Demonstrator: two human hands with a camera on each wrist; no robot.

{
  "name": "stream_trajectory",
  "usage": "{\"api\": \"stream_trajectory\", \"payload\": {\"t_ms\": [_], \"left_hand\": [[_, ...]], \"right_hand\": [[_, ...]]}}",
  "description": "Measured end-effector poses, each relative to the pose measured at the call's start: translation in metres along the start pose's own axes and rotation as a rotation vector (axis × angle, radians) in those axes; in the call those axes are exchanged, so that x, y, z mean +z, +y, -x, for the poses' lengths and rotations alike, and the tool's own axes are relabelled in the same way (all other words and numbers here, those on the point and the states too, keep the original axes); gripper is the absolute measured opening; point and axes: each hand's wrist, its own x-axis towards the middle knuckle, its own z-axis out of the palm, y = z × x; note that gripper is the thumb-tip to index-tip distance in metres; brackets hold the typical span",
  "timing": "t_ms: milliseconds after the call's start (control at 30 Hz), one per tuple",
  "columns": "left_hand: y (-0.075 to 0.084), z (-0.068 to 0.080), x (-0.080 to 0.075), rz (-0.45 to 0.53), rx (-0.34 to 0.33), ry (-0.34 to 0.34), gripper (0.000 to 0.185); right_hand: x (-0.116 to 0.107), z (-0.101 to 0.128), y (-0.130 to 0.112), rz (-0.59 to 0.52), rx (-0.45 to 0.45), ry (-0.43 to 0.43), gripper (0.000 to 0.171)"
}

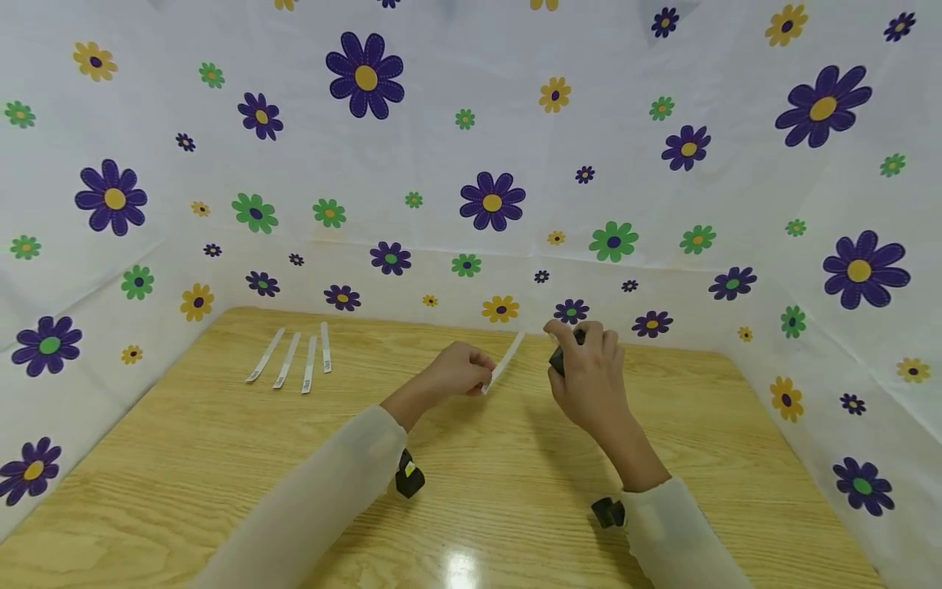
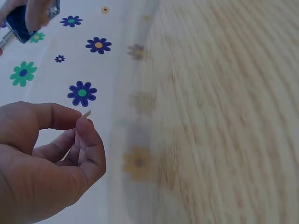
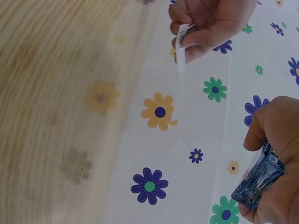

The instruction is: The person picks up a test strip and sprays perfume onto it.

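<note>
- Left hand (image 1: 456, 372): thumb and forefinger pinched tight on the near end of a white paper strip (image 1: 504, 362), the other fingers curled in beneath.
- That strip slants up and away from the pinch, its far end pointing toward the flowered cloth wall (image 1: 471, 147) behind the table (image 1: 515, 458).
- Right hand (image 1: 589, 372), just right of the strip: fingers wrapped round a small blue glass bottle (image 3: 258, 178), forefinger hooked over its top.
- Bottle held off the table, near the strip's far end but not touching it.
- Four more strips (image 1: 290, 357) lie flat in a row on the table, well left of the held strip.
- Both hands hover above the table's far half, close to the wall.
</note>
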Motion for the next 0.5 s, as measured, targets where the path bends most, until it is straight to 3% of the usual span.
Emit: {"api": "stream_trajectory", "payload": {"t_ms": [333, 500], "left_hand": [[-0.006, -0.026, 0.009, -0.027, -0.072, 0.042, 0.021], [0.003, -0.033, 0.025, -0.041, -0.076, 0.028, 0.026]], "right_hand": [[-0.003, -0.001, 0.005, -0.009, 0.004, 0.013, 0.059], [-0.007, -0.002, 0.007, -0.021, 0.007, 0.02, 0.061]]}}
